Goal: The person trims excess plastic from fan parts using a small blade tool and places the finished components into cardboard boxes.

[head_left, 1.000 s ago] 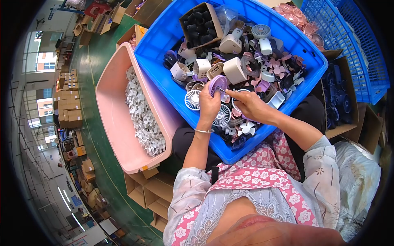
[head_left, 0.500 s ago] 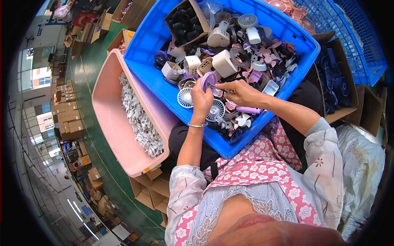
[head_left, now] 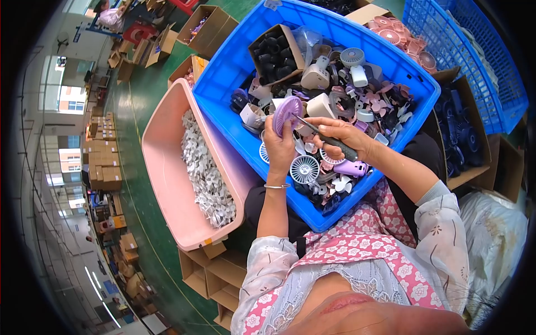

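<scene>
Above the near part of a blue bin [head_left: 410, 114], my left hand [head_left: 279, 148] grips a round purple fan grille [head_left: 288, 111] by its edge, tilted on its side. My right hand [head_left: 354, 137] is closed around a screwdriver [head_left: 347, 151] with a dark handle. Its thin shaft points at the middle of the grille, and the tip appears to touch there. Under my hands lie loose fan parts, among them a white round grille [head_left: 305, 169], a purple fan handle [head_left: 350, 168] and small white fan blades [head_left: 341, 183].
Left of the bin stands a pink tub [head_left: 162, 184] holding many white fan blades [head_left: 206, 178]. A small box of black parts [head_left: 298, 42] sits inside the bin. To the right are a carton of dark blue fan parts [head_left: 460, 131] and blue baskets [head_left: 441, 50].
My right hand has drawn back a little from the grille, and the screwdriver now shows clearly. The grille remains in my left hand. The whole view has shifted slightly.
</scene>
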Motion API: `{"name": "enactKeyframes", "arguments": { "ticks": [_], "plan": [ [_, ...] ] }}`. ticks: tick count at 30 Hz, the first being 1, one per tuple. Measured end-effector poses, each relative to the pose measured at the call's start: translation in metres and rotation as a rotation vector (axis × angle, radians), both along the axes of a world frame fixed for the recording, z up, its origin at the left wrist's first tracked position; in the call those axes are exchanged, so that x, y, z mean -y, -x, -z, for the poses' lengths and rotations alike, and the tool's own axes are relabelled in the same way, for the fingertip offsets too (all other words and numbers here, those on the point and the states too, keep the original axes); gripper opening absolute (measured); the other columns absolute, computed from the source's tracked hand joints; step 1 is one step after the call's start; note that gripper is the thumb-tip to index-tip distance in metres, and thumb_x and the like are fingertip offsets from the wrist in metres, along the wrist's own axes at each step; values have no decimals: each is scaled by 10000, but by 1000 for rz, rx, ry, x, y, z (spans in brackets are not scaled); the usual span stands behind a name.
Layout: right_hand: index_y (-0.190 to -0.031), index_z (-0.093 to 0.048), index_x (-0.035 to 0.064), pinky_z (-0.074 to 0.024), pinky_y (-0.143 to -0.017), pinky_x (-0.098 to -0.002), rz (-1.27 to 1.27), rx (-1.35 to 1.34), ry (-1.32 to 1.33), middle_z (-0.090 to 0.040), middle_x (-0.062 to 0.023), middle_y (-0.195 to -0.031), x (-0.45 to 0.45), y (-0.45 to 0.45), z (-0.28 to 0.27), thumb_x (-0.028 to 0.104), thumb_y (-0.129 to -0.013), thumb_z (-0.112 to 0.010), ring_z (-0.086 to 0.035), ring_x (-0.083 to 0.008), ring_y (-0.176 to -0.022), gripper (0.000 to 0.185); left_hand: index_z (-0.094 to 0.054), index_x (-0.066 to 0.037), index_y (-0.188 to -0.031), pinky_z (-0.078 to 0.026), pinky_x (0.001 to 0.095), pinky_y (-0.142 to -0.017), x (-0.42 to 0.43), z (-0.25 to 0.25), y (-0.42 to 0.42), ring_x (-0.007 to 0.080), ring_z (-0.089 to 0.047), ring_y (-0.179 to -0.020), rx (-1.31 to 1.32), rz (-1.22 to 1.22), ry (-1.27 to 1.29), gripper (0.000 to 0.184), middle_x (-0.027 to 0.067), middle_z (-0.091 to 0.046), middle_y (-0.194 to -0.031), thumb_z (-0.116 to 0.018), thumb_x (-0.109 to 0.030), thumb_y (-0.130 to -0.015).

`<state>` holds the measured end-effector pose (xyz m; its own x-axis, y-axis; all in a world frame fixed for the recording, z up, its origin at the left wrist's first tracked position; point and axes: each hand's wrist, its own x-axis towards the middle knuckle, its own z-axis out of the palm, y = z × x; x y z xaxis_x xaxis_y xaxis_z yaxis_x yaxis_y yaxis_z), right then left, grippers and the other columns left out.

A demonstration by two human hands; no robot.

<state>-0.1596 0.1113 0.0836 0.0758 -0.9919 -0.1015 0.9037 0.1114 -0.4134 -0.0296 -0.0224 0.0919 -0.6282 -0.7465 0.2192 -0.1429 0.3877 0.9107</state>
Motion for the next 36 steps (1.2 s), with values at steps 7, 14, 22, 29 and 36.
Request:
{"name": "enactKeyframes", "arguments": {
  "ticks": [7,14,22,29,36],
  "plan": [
    [-1313,-368,63,-365,-364,-189,32,-229,-202,-547,-53,-763,1,-4,-2,162,-931,-432,-466,-65,-430,400,-455,20,-1174,-505,280,-795,1,26,7,145,-563,-953,-330,3,-722,318,104,-555,-1078,-492,3,-858],
    [-1244,-454,42,-464,-617,-280,16,-1249,-123,-603,-116,-763,-22,-12,-33,101,-869,-484,-587,-160,-675,381,-546,55,-1055,-476,258,-730,24,31,7,129,-578,-820,-273,-171,-354,234,87,-622,-954,-524,-7,-830],
    [-1316,-389,164,-456,-589,-401,400,-1702,6,-521,-149,-767,-14,-11,-1,106,-859,-520,-562,-310,-661,479,-500,13,-1131,-536,313,-779,3,17,8,194,-603,-925,-334,110,-803,283,124,-581,-1060,-537,-14,-852],
    [-1322,-396,161,-483,-616,-355,379,-1762,-28,-527,-138,-800,-13,-14,1,15,-811,-541,-568,-276,-683,552,-505,16,-1123,-528,317,-805,-5,10,7,194,-596,-941,-274,151,-766,273,119,-579,-1056,-520,11,-851],
    [-1321,-398,154,-484,-611,-359,353,-1823,-34,-530,-139,-797,-13,-14,0,17,-807,-548,-570,-276,-678,553,-513,49,-1117,-532,295,-785,-9,9,7,150,-593,-892,-262,147,-705,292,101,-578,-1028,-534,29,-827]
  ]
}}
